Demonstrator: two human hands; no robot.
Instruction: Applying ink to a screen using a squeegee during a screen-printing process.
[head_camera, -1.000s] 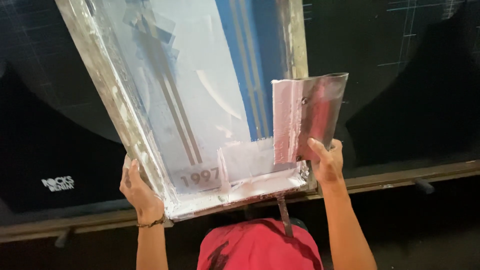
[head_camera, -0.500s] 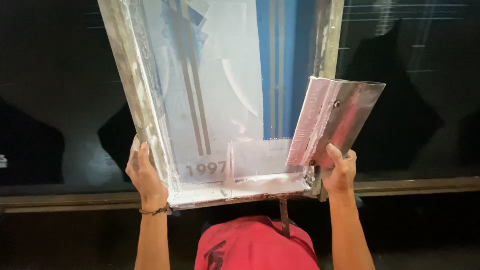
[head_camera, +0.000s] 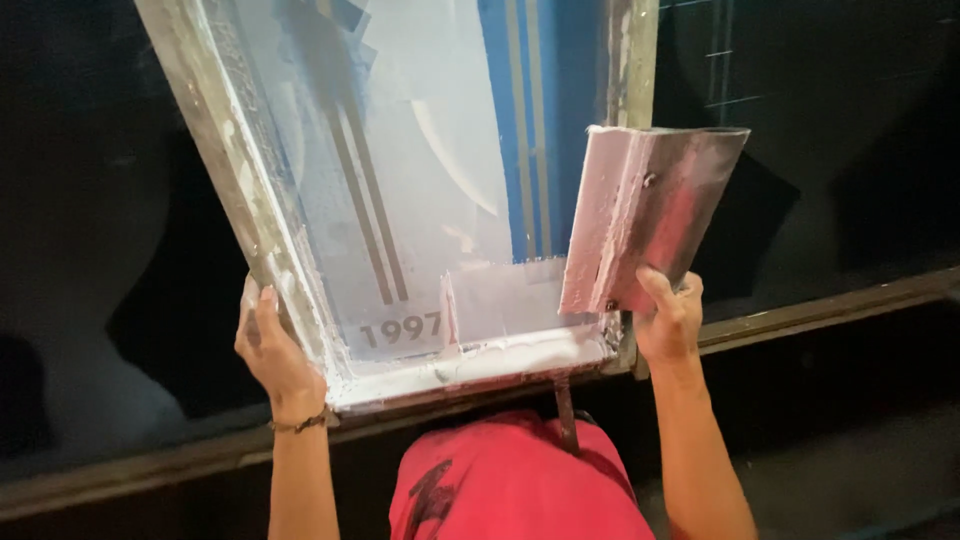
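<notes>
- Since the earlier pictures the big printing frame has swung: its top leaned to the upper left then, and now it stands straighter and fills the upper middle of the picture. The metal scraper has slid right along with it.
- I think this means the frame is being lifted or set straight over the dark table, with the scraper kept out of the way.
- At the lower left, my left hand sits on the frame's left corner. The fingers curl around the edge and hold it tight. A thin band is on that wrist.
- In the middle, the frame's mesh shows a white patch, grey stripes, a blue strip and a row of printed numbers near the bottom. White paint lies thick along the bottom bar.
- At the lower right, my right hand is at the frame's right corner. The thumb presses up on the scraper, which leans against the frame. I cannot tell how the other fingers sit, since the scraper and frame hide them.
- At the bottom middle is red cloth with a dark mark.
- The frame's top is cut off by the picture's upper edge.
- The dark table behind is very dim. I see faint chalk lines at the upper right, but not what lies under the frame.
</notes>
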